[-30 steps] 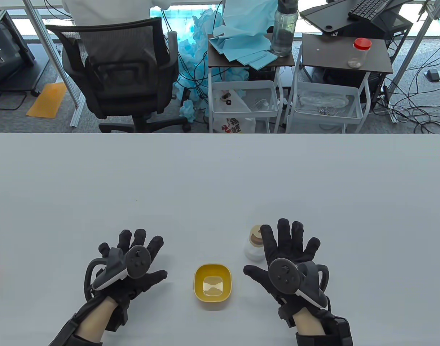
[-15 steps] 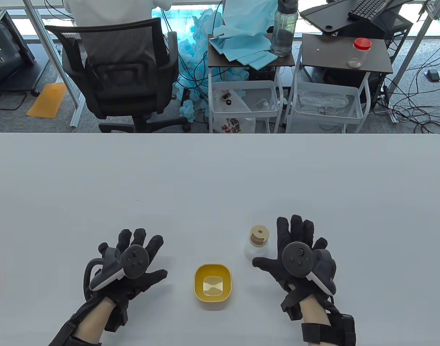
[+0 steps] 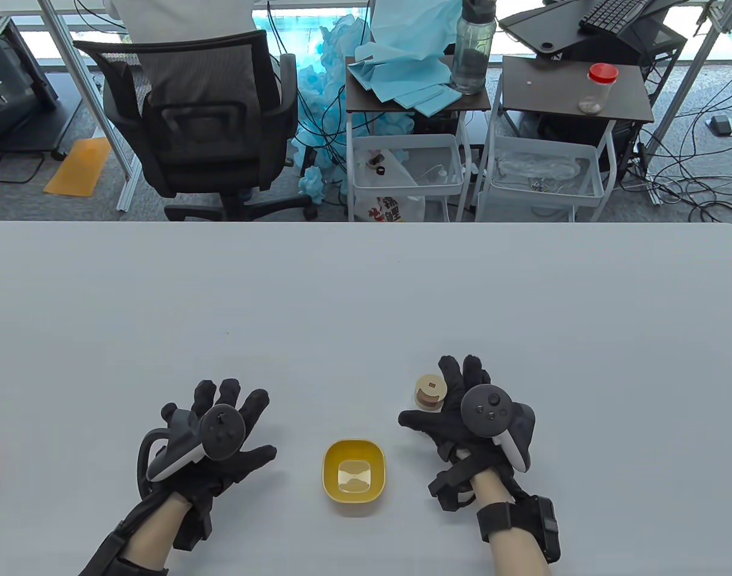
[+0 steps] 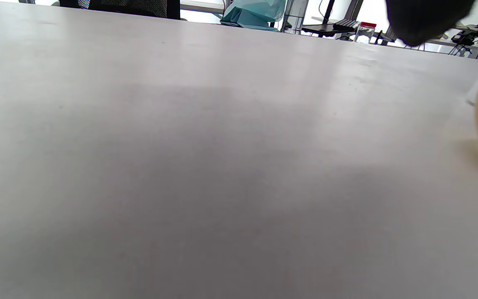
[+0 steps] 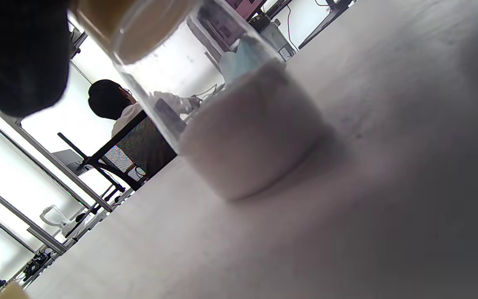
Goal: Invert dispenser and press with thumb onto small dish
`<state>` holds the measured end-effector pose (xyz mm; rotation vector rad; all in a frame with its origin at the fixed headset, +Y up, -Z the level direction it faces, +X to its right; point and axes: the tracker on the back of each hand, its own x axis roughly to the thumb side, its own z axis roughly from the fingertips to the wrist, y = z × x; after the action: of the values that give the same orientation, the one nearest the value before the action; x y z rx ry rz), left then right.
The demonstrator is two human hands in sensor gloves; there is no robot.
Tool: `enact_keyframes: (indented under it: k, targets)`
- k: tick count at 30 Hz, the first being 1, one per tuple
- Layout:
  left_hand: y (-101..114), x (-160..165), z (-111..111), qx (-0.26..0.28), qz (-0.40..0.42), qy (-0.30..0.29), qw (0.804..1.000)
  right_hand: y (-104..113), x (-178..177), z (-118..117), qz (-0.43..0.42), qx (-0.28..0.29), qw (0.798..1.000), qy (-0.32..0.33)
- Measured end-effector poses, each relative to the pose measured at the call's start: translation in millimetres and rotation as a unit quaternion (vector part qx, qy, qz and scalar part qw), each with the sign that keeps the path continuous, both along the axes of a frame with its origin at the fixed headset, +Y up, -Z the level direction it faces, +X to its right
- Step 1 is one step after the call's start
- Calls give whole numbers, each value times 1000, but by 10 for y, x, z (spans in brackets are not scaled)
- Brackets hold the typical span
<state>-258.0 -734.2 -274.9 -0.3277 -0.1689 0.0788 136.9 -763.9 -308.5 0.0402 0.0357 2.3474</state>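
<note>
On the table (image 3: 366,288), right of centre, I see the dispenser (image 3: 430,393) standing upright w/ tan cap up; right wrist view shows clear glass w/ white contents low inside. My right hand (image 3: 462,414) wraps round it, fingers behind, thumb in front-left, base on the tabletop. Yellow small dish (image 3: 354,470) sits near, just front-left of it. Left hand (image 3: 213,435) lies flat, fingers spread, holding nothing, well left of dish.
</note>
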Motion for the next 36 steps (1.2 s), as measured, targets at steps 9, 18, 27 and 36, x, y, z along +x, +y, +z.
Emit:
enact_keyframes:
  k: [9,18,27,36]
  targets:
    - [4,4,-2,-6,2,-4,1000,-19,-16,-172,-65,-3,998,6]
    - [-41,-25,-43,-17,3,0,1000,294,73,-19,-142,140,979,42]
    - [-40,-28,-43,-19,7,1,1000,880,8,181,40,124,984,124]
    - [7,-87,-34,-9,18,10,1000,1376,-558,179,270,-47,930,246]
